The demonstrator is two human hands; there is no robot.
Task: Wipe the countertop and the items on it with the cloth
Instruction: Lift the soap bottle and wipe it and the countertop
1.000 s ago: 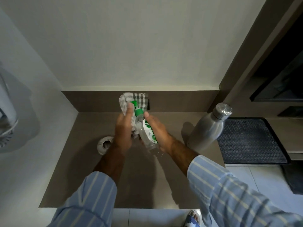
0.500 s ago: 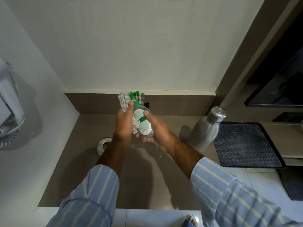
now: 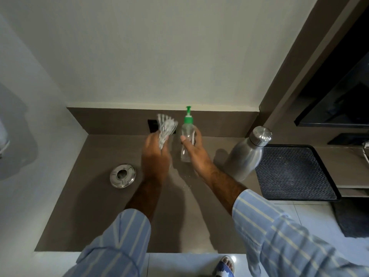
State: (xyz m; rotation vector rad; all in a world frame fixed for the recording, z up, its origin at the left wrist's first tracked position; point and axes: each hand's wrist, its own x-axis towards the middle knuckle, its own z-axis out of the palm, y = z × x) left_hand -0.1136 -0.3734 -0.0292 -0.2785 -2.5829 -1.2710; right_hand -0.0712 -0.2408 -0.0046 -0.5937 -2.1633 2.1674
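Observation:
My left hand (image 3: 154, 156) grips a bunched grey-and-white checked cloth (image 3: 165, 127), which sticks up above the fingers. My right hand (image 3: 194, 149) holds a clear pump bottle (image 3: 186, 136) with a green pump top, upright near the back of the brown countertop (image 3: 95, 206). Cloth and bottle are a small gap apart. I cannot tell whether the bottle's base touches the counter. A steel water bottle (image 3: 246, 154) stands to the right of my right hand.
A round metal ring (image 3: 122, 175) lies on the counter left of my left hand. A black perforated mat (image 3: 295, 172) sits at the right. A dark socket (image 3: 152, 124) is in the backsplash behind the cloth. White floor tiles run along the counter's near edge.
The bottle was tilted with the cloth pressed on it; now it is upright and further right. My left hand has drawn the cloth away from it.

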